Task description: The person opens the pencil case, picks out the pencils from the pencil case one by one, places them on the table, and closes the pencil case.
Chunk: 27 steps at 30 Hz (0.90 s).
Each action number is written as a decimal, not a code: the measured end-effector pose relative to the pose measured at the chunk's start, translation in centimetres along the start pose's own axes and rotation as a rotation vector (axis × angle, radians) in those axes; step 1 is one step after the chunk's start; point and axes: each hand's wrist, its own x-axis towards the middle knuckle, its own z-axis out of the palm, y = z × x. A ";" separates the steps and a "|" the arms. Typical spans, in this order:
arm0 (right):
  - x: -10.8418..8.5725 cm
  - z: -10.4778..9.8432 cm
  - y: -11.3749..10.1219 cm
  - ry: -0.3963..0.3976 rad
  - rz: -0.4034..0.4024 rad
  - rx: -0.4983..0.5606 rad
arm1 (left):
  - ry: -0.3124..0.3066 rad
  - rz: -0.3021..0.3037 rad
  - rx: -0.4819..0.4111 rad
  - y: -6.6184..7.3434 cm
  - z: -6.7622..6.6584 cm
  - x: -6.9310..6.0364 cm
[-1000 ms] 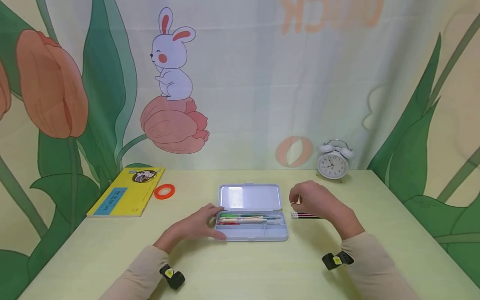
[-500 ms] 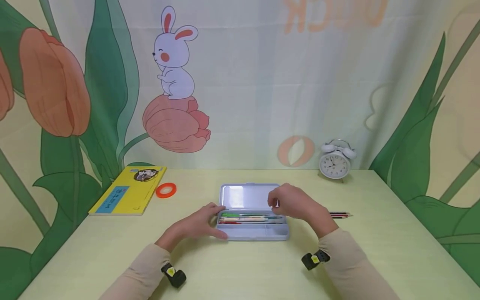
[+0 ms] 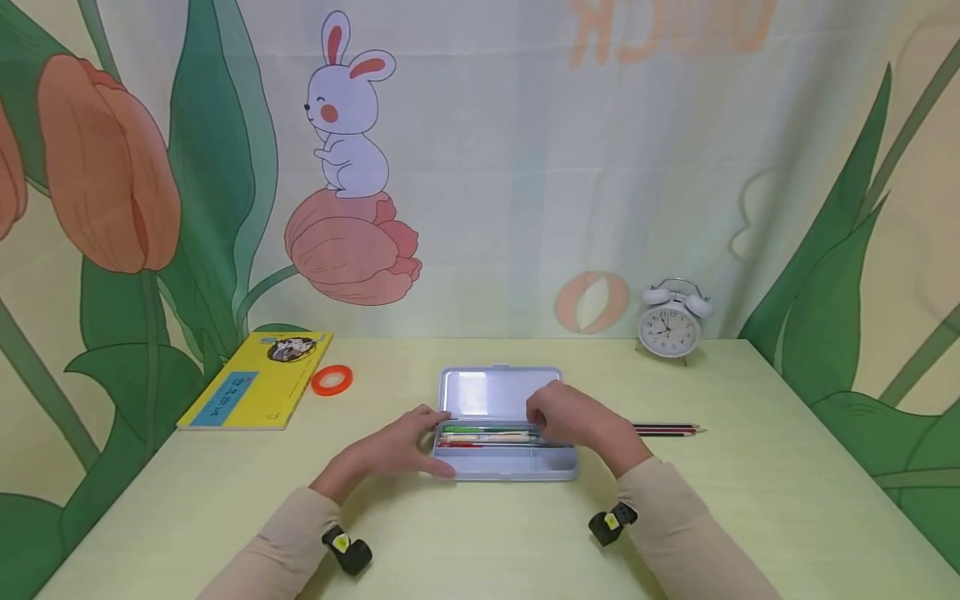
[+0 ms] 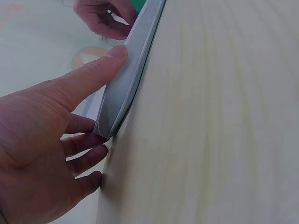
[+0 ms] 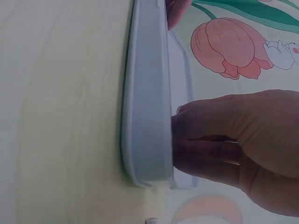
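A pale pencil case (image 3: 491,467) lies with its lid raised at the back of the table's middle. Green, whitish and red-ended pens (image 3: 480,437) fill its rear compartment. My left hand (image 3: 397,446) holds the case's left end, thumb on the front wall and fingers round the end, as the left wrist view (image 4: 46,140) also shows. My right hand (image 3: 573,415) reaches into the case's right end with bent fingers over the pens' tips. In the right wrist view its fingertips go behind the case wall (image 5: 149,102), so whether they pinch a pen is hidden.
Several dark pencils (image 3: 667,430) lie right of the case, partly behind my right wrist. A white alarm clock (image 3: 671,329) stands at the back right. An orange tape roll (image 3: 332,381) and a yellow book (image 3: 255,383) lie at the left. A printed curtain hangs behind.
My right hand has moved left from above the pencils to the case, then lowered into its right end. More of the pencils now shows. My left hand stays on the case.
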 end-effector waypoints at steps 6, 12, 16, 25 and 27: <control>0.3 0.4 0.0 -0.040 0.002 -0.047 | 0.002 0.003 -0.017 0.1 0.0 -0.2; 0.3 0.8 -0.1 -0.059 0.020 -0.043 | -0.001 0.008 -0.006 0.1 -0.1 -0.1; 0.4 1.1 -0.1 -0.055 -0.008 -0.083 | -0.001 0.010 -0.007 0.1 -0.1 -0.2; 0.4 1.2 -0.2 -0.076 -0.011 -0.085 | 0.003 -0.006 -0.014 0.4 -0.1 -0.3; 0.4 1.1 -0.2 -0.080 -0.020 -0.101 | 0.004 -0.005 -0.014 0.5 -0.1 -0.3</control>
